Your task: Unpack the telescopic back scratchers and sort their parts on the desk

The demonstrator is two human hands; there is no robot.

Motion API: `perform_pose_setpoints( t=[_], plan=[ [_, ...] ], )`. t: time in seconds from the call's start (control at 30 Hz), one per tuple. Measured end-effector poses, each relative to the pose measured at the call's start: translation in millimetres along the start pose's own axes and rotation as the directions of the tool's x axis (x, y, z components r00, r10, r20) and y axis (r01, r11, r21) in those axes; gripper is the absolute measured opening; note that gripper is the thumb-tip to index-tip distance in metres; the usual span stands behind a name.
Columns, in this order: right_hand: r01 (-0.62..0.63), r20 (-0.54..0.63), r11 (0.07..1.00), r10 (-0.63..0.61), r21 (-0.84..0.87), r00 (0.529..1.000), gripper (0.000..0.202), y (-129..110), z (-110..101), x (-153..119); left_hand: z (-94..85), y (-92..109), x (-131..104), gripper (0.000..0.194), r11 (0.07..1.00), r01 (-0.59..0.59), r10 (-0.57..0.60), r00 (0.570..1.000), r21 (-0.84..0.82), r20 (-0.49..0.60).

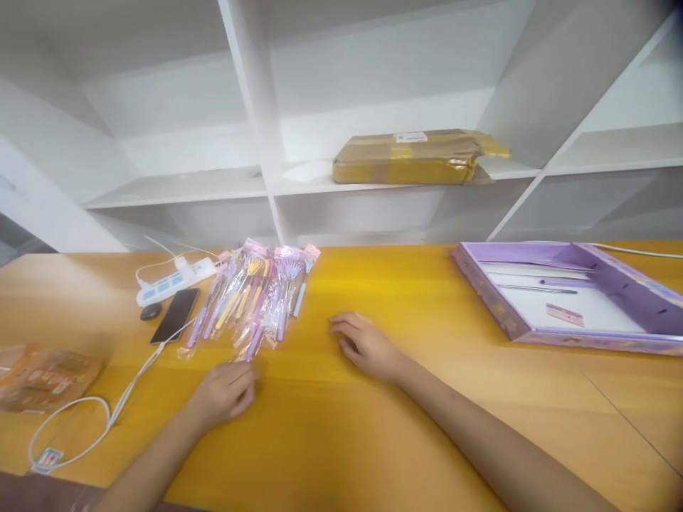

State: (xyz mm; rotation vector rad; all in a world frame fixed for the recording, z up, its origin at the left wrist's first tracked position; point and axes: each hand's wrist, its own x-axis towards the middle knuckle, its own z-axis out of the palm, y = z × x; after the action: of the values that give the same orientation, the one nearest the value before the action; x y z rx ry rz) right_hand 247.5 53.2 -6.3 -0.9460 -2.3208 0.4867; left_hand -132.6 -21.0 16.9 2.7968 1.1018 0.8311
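Note:
My left hand [227, 393] rests on the wooden table with its fingers curled closed, just below a pile of plastic-wrapped sticks [256, 288] in purple, yellow, pink and blue, some with small hand-shaped ends. Whether anything is inside that hand is hidden. To the right of the pile, my right hand [366, 346] lies on the table, fingers loosely bent and apart, holding nothing. Farther right stands a purple open box [488, 297] with a white bottom. Inside it are a purple stick [566, 283], a thin dark rod [538, 289] and a pink label [565, 314].
A taped cardboard box [408, 158] sits on the white shelf [197, 186] behind the table. At the left are a power strip [176, 282], a black phone [175, 315], a dark mouse-like object [151, 311], a looped white cable [120, 405] and an orange bag [48, 377].

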Motion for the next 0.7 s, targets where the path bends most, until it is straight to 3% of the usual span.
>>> perform_pose_setpoints(
  t=[0.17, 0.37, 0.5, 0.6, 0.7],
  plan=[
    [-0.009, 0.024, 1.000, 0.009, 0.028, 1.000, 0.031, 0, -2, 2, -3.2, -10, -3, 0.021, 0.942, 0.268, -0.248, 0.962, -0.203, 0.119],
    [-0.009, 0.045, 1.000, 0.008, 0.005, 0.999, 0.031, -1, 0, 0, -3.0, -21, 13, 0.016, 0.902, 0.299, -0.251, 0.950, -0.311, 0.185],
    [-0.050, 0.028, 0.999, 0.050, 0.000, 0.998, 0.029, -4, 3, 3, -3.4, -14, 10, 0.018, 0.910, 0.218, -0.168, 0.972, -0.354, 0.166],
    [-0.253, 0.026, 0.965, 0.255, -0.071, 0.967, 0.028, -8, 8, 18, 2.8, -6, 9, 0.022, 0.954, 0.102, -0.072, 0.991, -0.283, 0.114],
    [-0.442, 0.005, 0.879, 0.450, -0.178, 0.893, 0.030, -13, 15, 50, 15.8, 6, 22, 0.020, 0.980, -0.160, 0.168, 0.984, -0.117, 0.063]
  ],
)
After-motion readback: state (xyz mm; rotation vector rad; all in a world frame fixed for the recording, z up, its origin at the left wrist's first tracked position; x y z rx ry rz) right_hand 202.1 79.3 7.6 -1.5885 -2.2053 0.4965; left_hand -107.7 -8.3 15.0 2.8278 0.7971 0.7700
